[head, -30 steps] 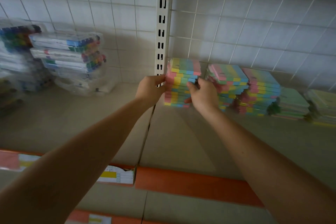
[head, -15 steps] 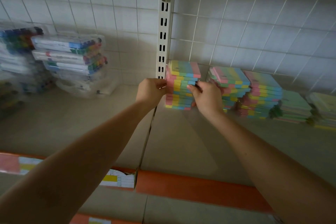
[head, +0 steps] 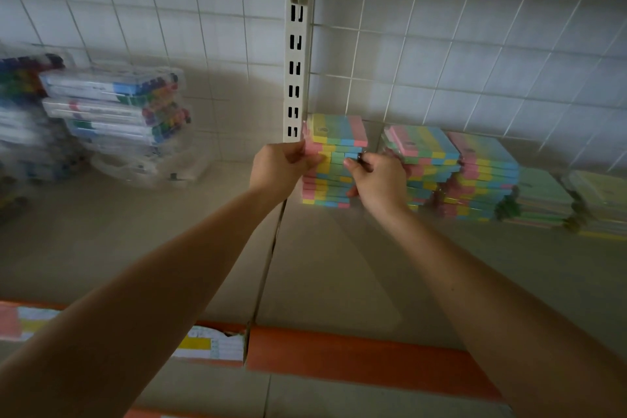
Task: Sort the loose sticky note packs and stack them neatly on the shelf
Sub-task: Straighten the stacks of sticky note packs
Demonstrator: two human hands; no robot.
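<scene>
A tall stack of striped sticky note packs [head: 334, 146] in pink, yellow, green and blue stands on the beige shelf [head: 203, 234] beside the white slotted upright [head: 296, 78]. My left hand [head: 281, 168] grips the stack's left side, fingers curled on the pink edge. My right hand [head: 376, 180] holds the stack's right front, fingertips pressed against the upper packs. To the right stand two more striped stacks [head: 424, 159] [head: 481, 176], then a green stack [head: 539, 197] and a pale yellow stack [head: 600, 204].
Clear plastic cases of coloured markers [head: 115, 105] are piled at the left back of the shelf. An orange price strip [head: 366, 356] with paper labels runs along the front edge. A tiled wall closes the back.
Both hands stay on the left stack and shift only slightly upward along its sides; the view has tilted a little.
</scene>
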